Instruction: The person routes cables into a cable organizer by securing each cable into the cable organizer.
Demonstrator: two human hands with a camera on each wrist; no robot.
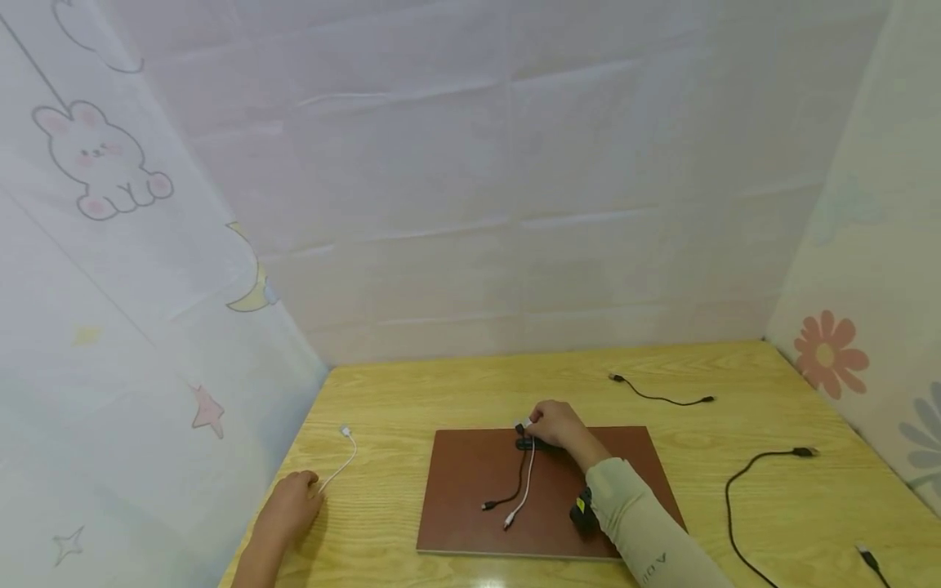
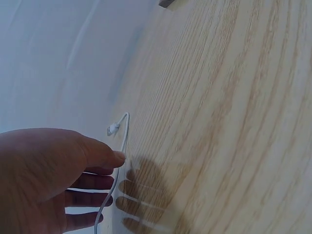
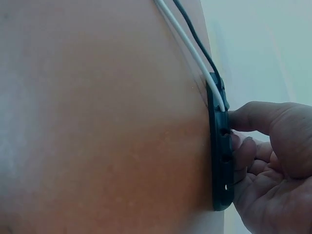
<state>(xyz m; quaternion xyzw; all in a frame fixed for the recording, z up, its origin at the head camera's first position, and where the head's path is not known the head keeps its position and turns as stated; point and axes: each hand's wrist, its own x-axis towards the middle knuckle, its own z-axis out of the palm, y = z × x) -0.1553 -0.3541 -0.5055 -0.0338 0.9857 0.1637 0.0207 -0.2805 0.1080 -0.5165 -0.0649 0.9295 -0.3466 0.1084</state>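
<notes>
In the head view my right hand (image 1: 556,425) pinches the plug end of a white USB cable (image 1: 528,482) at the far edge of a brown board (image 1: 470,490). A black cable holder (image 3: 220,165) with slots lies along that edge; the white cable and a short black cable (image 1: 515,487) run through it side by side. Behind the holder, the right thumb and fingers are partly hidden. On the left, my left hand (image 1: 290,506) hovers low at another white USB cable (image 2: 126,131), its fingers loosely bent and the thumb tip beside the cord.
A short black cable (image 1: 662,398) lies at the back right of the wooden table (image 1: 382,490). A longer black cable (image 1: 729,506) curves along the right side, with another black plug (image 1: 869,559) near the front right. Fabric walls (image 1: 412,204) enclose the back and sides.
</notes>
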